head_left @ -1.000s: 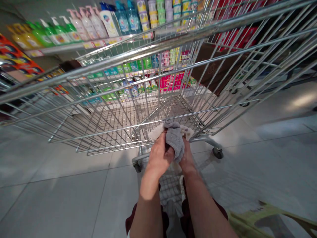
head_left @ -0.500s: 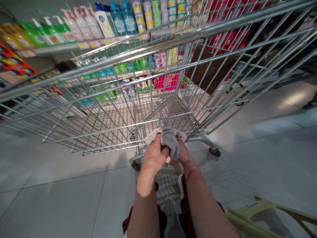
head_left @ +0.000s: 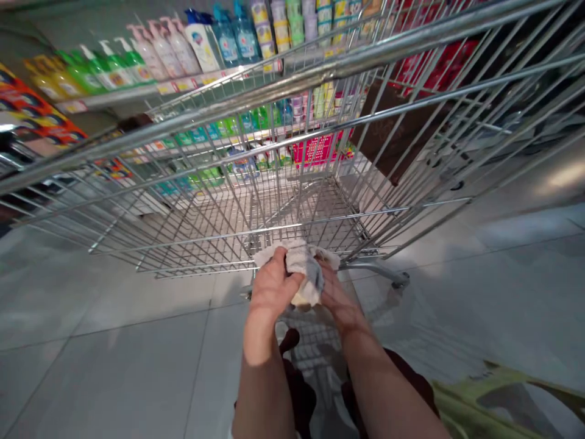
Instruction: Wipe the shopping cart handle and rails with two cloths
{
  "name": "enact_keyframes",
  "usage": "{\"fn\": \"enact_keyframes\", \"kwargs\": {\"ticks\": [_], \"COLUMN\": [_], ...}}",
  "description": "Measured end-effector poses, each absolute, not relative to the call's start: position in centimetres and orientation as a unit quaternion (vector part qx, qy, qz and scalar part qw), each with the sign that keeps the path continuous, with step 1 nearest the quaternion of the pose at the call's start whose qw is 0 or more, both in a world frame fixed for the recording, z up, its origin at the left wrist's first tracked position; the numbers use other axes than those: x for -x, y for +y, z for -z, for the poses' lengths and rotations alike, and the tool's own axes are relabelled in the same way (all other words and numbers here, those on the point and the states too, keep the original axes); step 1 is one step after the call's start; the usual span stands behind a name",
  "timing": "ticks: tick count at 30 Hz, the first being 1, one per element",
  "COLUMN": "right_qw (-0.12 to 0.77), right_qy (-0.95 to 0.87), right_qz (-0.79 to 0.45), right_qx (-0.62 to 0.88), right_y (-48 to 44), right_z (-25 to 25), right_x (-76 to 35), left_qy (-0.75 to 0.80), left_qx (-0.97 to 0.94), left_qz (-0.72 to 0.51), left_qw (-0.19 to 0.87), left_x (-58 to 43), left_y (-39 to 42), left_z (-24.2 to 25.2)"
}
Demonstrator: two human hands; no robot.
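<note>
A crumpled cloth (head_left: pixel 305 268), whitish with a grey part, is bunched between my two hands in front of the shopping cart (head_left: pixel 256 231). My left hand (head_left: pixel 274 283) grips the cloth's left side, thumb pointing inward across it. On the other side my right hand (head_left: pixel 336 292) is closed on the cloth's right edge; its fingertips are partly hidden by the fabric. Both hands are close to the lower wire side of the cart. Whether the cloth touches the wires I cannot tell.
Behind the cart, a shelf (head_left: pixel 114 91) carries pump bottles (head_left: pixel 169 46) and stacked tubs. A dark brown panel (head_left: pixel 393 134) hangs at the cart's right. Cart wheel (head_left: pixel 401 279) stands on the tiled floor. A yellow-green plastic object (head_left: pixel 475 396) lies at lower right.
The cloth has been turned or refolded, so more of its whitish side shows and less grey. My left hand has shifted slightly left. The view has moved a little.
</note>
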State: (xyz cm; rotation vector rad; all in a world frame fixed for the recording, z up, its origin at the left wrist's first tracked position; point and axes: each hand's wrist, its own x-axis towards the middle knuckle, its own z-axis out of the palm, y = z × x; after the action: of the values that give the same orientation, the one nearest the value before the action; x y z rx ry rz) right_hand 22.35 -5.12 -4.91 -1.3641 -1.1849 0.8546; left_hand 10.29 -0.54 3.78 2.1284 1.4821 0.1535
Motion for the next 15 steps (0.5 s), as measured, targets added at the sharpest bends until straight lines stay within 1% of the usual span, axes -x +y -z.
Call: {"fn": "enact_keyframes", "kwargs": {"ticks": [3,6,8,11,15], "right_qw": [0.55,0.558,0.566,0.573,0.533], "right_qy": [-0.525,-0.53,-0.527,-0.547,-0.563], "right_qz": [-0.333,-0.281,-0.256,-0.241,-0.256], "right_qx": [0.558,0.573,0.58,0.561,0.577], "right_y": [-5.7,-6.8,-7.4,-7.2,-5.3], "right_z": [3.0,1.1,0.1,-0.2,1.1], "right_x": [-21.9,-22.0,-22.1,-21.6,-20.1], "left_qy": [0.541,0.481,0.445,0.433,0.451], "left_qx": [-0.783,-0.762,-0.744,-0.737,-0.746], "left_qz": [-0.128,-0.285,-0.364,-0.394,-0.363], "left_qw": [0.278,0.326,0.34,0.337,0.329], "left_x": [-10.1,-10.4,-10.7,-10.9,-10.3], "left_y": [-0.8,-1.5,-2.1,-2.5,-2.1], "left_z": [-4.2,-4.5,-4.7,-5.0,-5.0]}}
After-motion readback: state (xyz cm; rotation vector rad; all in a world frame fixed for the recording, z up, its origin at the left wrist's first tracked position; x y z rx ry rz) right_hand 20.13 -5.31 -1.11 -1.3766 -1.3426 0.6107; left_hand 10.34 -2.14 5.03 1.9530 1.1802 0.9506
